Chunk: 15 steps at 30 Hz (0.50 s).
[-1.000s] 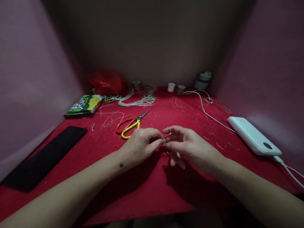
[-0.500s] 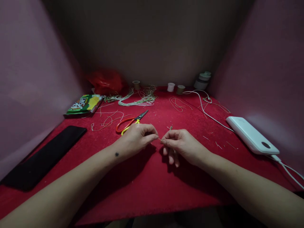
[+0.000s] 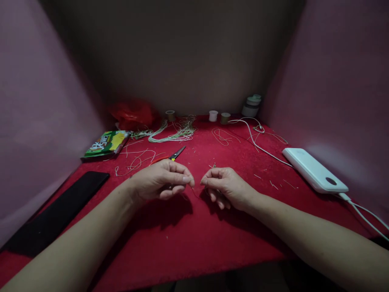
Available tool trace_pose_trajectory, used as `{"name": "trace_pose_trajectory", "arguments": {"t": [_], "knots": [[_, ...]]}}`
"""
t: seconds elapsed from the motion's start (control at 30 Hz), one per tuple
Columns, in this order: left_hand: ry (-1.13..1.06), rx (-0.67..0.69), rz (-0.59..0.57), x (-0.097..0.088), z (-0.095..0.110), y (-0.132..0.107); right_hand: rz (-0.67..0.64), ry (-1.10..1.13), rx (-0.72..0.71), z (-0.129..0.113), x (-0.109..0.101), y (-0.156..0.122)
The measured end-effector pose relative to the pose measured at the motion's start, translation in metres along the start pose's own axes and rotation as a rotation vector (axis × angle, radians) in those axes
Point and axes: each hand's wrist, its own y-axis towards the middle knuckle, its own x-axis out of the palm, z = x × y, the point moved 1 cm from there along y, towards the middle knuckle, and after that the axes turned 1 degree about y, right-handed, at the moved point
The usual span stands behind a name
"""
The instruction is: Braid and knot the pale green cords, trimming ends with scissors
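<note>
Above the middle of the red cloth, my left hand (image 3: 165, 178) pinches a thin cord (image 3: 195, 193) between thumb and forefinger. The cord's loose part hangs in the gap between my hands. My right hand (image 3: 223, 185) is closed as well, its thumb and fingertip pressed together. A small greenish tip (image 3: 214, 165) sticks up behind its forefinger; the rest of that piece is hidden in the fingers. Scissors (image 3: 176, 154) with red and yellow handles lie just beyond my left hand, which partly covers them.
Toward the back lie a bundle of pale cords (image 3: 173, 137), thread spools (image 3: 213, 116), a red plastic bag (image 3: 132, 114) and a bottle (image 3: 252, 106). A green packet (image 3: 106, 144) and a black strip (image 3: 57, 211) are at left, a white power bank (image 3: 314, 170) with cable at right.
My left hand has drawn a little left, away from my right hand, and turned so its curled fingers show. The short taut cord between the hands now hangs slack. The view has shifted slightly.
</note>
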Motion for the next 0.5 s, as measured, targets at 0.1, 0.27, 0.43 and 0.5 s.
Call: {"name": "trace_pose_trajectory", "arguments": {"t": [0.1, 0.27, 0.43, 0.5], "knots": [[-0.217, 0.025, 0.007, 0.005, -0.011, 0.010, 0.030, 0.020, -0.019, 0.002, 0.001, 0.001], [-0.300, 0.095, 0.070, 0.017, -0.018, 0.020, 0.083, 0.010, -0.084, 0.006, 0.004, 0.004], [0.089, 0.167, 0.246, 0.032, -0.014, 0.016, 0.109, 0.023, -0.125, 0.006, 0.005, 0.005], [0.253, 0.226, 0.300, 0.038, -0.013, 0.014, 0.101, 0.037, -0.131, 0.005, 0.005, 0.005]]}}
